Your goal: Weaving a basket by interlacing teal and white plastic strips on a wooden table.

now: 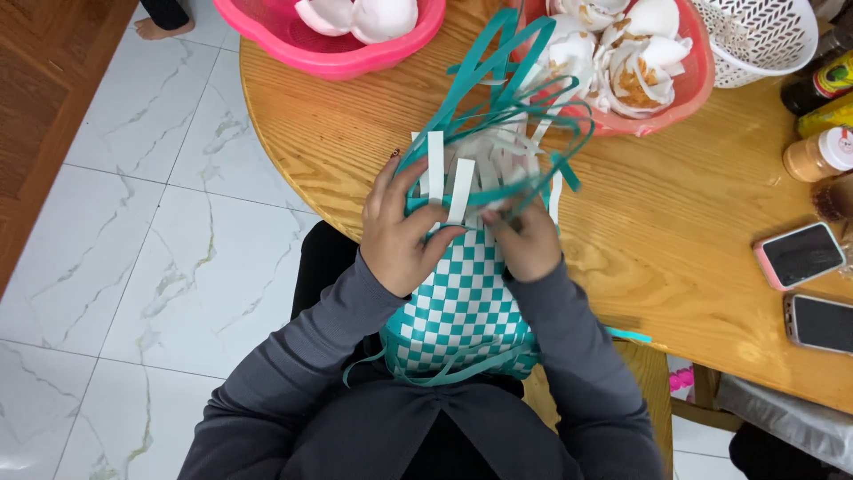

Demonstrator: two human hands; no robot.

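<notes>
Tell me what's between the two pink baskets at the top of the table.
In the head view, loose teal strips rising from the woven basket cross the gap between the left pink basket and right pink basket, with bare wooden table underneath.

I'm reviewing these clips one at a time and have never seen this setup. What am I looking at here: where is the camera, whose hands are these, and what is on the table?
There is no machine here. One camera sits on a person's head and looks straight down, so the grey sleeves and both hands are that person's own. The left hand and the right hand both grip a half-woven basket of teal and white strips in a checked pattern. It rests against the person's lap at the edge of a round wooden table. Loose strip ends stick up beyond the fingers. On the table lie two pink bowls with white shell-like pieces, a white slotted basket, some bottles and two phones. The floor is pale marble tile.
</notes>
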